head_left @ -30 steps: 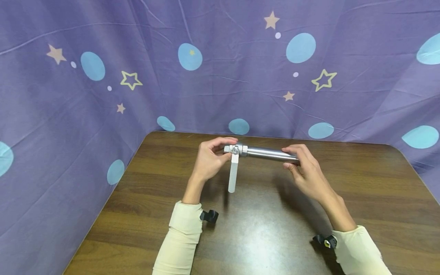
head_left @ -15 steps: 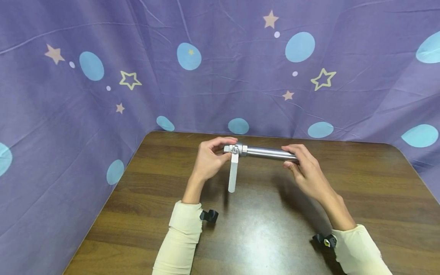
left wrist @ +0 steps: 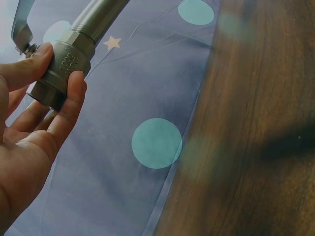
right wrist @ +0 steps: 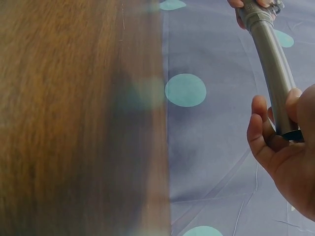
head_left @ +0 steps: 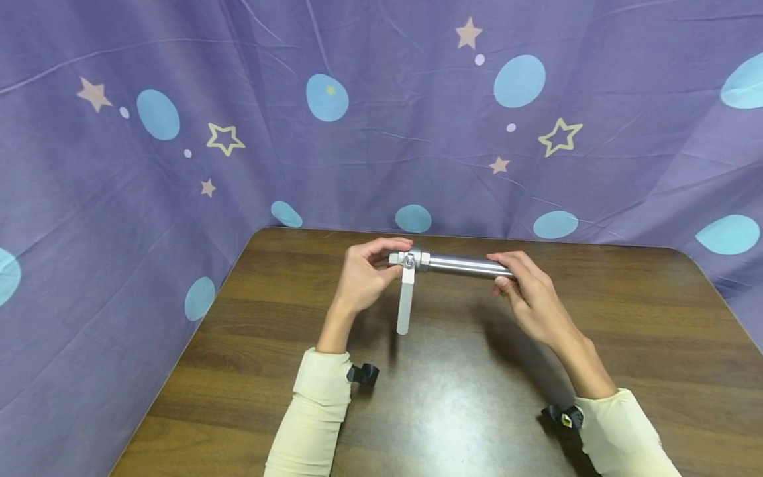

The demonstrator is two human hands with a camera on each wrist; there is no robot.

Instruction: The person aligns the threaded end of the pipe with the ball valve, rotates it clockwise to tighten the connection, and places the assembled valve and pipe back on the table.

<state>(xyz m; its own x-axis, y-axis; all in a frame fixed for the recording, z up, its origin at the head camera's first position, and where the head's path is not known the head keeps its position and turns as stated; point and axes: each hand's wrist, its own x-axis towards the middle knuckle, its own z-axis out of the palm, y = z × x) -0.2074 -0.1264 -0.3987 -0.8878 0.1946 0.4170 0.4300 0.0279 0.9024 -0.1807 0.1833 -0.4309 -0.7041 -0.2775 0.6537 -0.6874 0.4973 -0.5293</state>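
Note:
A metal ball valve [head_left: 420, 260] is joined to a shiny steel pipe [head_left: 467, 265], and both hang level above the table. My left hand [head_left: 365, 275] grips the valve body between thumb and fingers at its left end. The valve's lever handle [head_left: 405, 301] points down toward me, and in the left wrist view the valve's hexagonal end [left wrist: 47, 93] shows between the fingers. Around the pipe's right end curl the thumb and fingers of my right hand [head_left: 536, 301]. The pipe's open end [right wrist: 293, 135] shows beside the palm in the right wrist view.
Below both hands lies a brown wood-grain table [head_left: 453, 397] with rounded far corners. A purple curtain [head_left: 381, 132] with stars and blue dots hangs behind it and along the left side. Black straps sit at both wrists over cream sleeves [head_left: 316, 411].
The right fingers have shifted slightly on the pipe's end, with the thumb a little farther right. The valve and the left hand stay almost where they were.

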